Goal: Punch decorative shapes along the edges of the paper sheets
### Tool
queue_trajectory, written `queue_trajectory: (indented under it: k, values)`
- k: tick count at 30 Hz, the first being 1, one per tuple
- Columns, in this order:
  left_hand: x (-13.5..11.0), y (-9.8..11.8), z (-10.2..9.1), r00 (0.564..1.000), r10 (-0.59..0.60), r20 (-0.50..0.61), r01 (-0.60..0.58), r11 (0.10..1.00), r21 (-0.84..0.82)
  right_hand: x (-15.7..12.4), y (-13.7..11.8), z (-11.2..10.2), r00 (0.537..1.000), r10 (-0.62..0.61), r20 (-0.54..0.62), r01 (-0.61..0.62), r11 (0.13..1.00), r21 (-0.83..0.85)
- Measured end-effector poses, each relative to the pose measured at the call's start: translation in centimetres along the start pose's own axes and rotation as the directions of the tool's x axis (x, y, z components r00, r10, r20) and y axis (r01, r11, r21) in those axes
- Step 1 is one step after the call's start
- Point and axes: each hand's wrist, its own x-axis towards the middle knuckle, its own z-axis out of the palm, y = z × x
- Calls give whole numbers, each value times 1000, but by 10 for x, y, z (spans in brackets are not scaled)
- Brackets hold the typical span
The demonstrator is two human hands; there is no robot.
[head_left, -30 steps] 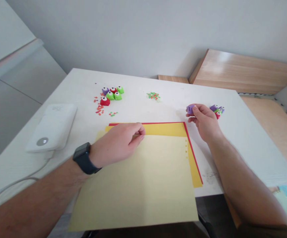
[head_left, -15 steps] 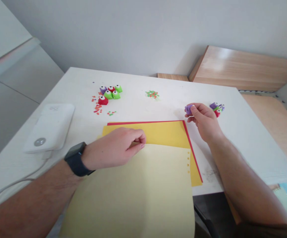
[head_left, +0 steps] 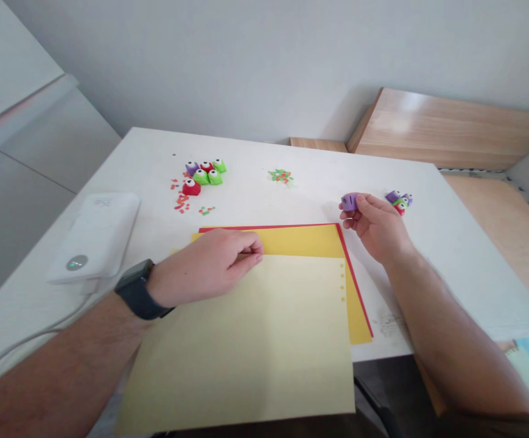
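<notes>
My left hand [head_left: 209,267] is closed, pinching the top edge of a pale yellow sheet [head_left: 255,340] that hangs over the table's near edge. Small holes run down that sheet's right edge. Beneath it lie a darker yellow sheet [head_left: 305,240] and a red sheet [head_left: 358,292], of which only the borders show. My right hand [head_left: 376,225] is raised just above the table, right of the sheets, fingers closed on a small purple paper punch [head_left: 350,201].
Several red, green and purple punches [head_left: 203,174] cluster at the back left among red and green paper bits [head_left: 182,201]. More bits [head_left: 281,176] lie mid-back. A few punches [head_left: 399,201] sit behind my right hand. A white device [head_left: 93,237] with a cable lies left.
The pale yellow sheet slid toward me under my left hand, then back up a little. My right hand stays in place and has turned the purple punch slightly.
</notes>
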Motion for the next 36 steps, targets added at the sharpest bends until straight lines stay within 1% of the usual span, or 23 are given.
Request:
queue_trajectory:
  k: [5,13,18,24,27,30,33,36]
  values:
    - [0,-1,-2,999,-25,-45,26,1000,8,-2,-2,2,995,77,60,-81,994,74]
    - [0,0,-2,996,-48,-69,49,999,16,-7,-7,6,978,148,150,-168,977,133]
    - [1,0,-1,994,-72,-85,75,996,41,-10,-11,7,969,155,191,-184,972,147]
    - [1,-1,-1,992,-68,-108,76,995,67,-12,-12,8,960,163,227,-197,971,138]
    - [1,-2,-1,988,-59,-143,70,995,70,-12,-13,8,970,143,195,-171,975,140]
    - [2,-5,-3,972,-94,-214,108,993,55,-9,-13,6,993,79,93,-92,984,149]
    - [4,-10,-5,940,-152,-305,167,986,23,-4,-12,2,999,33,-6,-32,986,164]
    - [5,-14,-8,893,-220,-393,224,974,-37,-1,-10,-1,998,14,-58,-3,984,179]
